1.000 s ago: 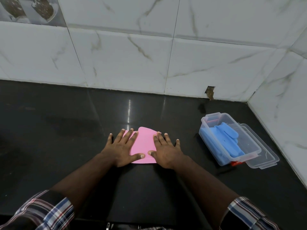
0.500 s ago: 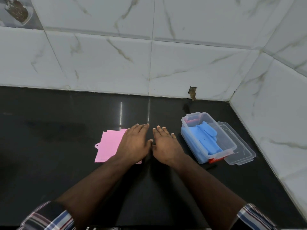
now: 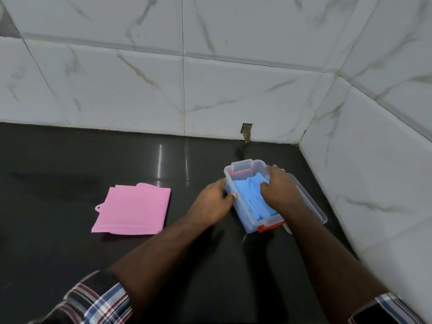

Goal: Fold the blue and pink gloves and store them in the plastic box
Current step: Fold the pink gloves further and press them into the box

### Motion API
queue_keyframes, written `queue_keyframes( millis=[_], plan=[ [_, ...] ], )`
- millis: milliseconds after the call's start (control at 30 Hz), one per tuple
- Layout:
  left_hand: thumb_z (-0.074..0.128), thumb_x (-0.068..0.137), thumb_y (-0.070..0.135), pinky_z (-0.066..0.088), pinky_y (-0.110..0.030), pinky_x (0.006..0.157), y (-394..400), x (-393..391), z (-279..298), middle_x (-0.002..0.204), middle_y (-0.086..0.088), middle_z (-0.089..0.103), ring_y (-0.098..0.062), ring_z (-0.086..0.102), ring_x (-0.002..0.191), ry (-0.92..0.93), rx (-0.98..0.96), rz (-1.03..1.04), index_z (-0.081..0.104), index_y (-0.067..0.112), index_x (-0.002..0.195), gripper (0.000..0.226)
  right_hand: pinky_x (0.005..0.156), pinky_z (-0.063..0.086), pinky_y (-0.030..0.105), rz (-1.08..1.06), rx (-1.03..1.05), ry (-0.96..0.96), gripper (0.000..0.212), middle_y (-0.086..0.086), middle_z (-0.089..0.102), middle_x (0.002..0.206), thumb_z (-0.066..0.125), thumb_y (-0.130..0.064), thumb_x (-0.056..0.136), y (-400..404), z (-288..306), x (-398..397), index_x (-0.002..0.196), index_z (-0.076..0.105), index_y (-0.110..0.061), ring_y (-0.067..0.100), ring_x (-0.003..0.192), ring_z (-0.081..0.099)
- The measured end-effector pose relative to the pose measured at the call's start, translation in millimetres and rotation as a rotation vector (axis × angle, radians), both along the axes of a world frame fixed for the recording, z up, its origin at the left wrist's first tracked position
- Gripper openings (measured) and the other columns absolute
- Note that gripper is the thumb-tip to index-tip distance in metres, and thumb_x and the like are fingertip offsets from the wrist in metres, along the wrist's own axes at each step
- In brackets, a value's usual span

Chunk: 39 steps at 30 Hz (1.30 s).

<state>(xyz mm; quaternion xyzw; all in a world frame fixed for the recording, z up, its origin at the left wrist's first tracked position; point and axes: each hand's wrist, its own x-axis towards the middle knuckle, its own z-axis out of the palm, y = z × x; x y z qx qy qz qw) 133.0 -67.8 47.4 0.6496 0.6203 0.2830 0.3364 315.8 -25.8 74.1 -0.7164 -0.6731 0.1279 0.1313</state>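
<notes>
A folded pink glove (image 3: 132, 208) lies flat on the black counter at the left, with nobody touching it. The clear plastic box (image 3: 245, 164) with red clips stands to the right, and folded blue gloves (image 3: 246, 192) lie inside it. My left hand (image 3: 214, 202) grips the box's left wall, thumb on the rim. My right hand (image 3: 279, 190) lies over the box's right side, its fingers down on the blue gloves and its thumb curled over them.
The box's clear lid (image 3: 311, 202) lies just right of the box, partly under my right arm. White tiled walls close the counter at the back and right, forming a corner. Bare black counter (image 3: 70, 164) spreads to the left.
Both hands left the pink glove and moved right to the plastic box. The pink glove stays folded on the counter, now to my left as the view turned right.
</notes>
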Motion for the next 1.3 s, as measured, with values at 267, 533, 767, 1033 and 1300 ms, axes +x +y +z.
queue_keyframes(
  millis=[267,533,767,1033,1300],
  plan=[
    [0.059,0.094,0.029,0.048,-0.026,0.084,2,13,-4,0.105,0.007,0.07,-0.012,0.065,0.101,-0.138,-0.041,0.155,0.062,0.025,0.12,0.027,0.105,0.04,0.04,0.001,-0.069,0.121,0.056,0.008,0.049,0.147,0.056,-0.028,0.096,-2,-2,6,0.148,0.039,-0.015,0.028,0.132,0.049],
    [0.059,0.094,0.033,0.052,-0.033,0.091,-9,-18,-8,0.102,0.008,0.066,-0.013,0.065,0.097,-0.102,-0.02,0.402,0.056,0.022,0.132,0.04,0.094,0.048,0.04,0.105,0.013,0.16,0.05,0.003,0.06,0.134,0.06,-0.037,0.092,-6,-6,-17,0.138,0.05,-0.022,0.023,0.118,0.058],
    [0.064,0.093,0.029,0.049,-0.029,0.088,-32,-69,-8,0.114,0.004,0.066,-0.014,0.063,0.102,0.082,0.088,0.463,0.062,0.019,0.128,0.036,0.096,0.05,0.041,0.24,0.172,0.182,0.046,0.004,0.06,0.132,0.062,-0.034,0.091,-8,-6,-55,0.134,0.057,-0.019,0.024,0.118,0.056],
    [0.066,0.082,0.058,0.041,-0.041,0.098,-62,-126,-32,0.135,0.006,0.056,-0.023,0.048,0.124,0.673,-0.047,0.28,0.055,0.034,0.135,0.059,0.093,0.052,0.032,0.322,0.142,0.378,0.033,-0.002,0.069,0.119,0.063,-0.027,0.091,-14,-4,-102,0.123,0.065,-0.018,0.015,0.108,0.064],
    [0.068,0.065,0.074,0.042,-0.039,0.092,-69,-151,-54,0.133,0.006,0.054,-0.023,0.051,0.119,0.742,0.028,0.103,0.052,0.03,0.134,0.083,0.087,0.056,0.034,0.417,0.108,0.443,0.027,-0.003,0.074,0.105,0.058,-0.02,0.087,-39,2,-171,0.111,0.071,-0.019,0.015,0.093,0.068]
  ],
)
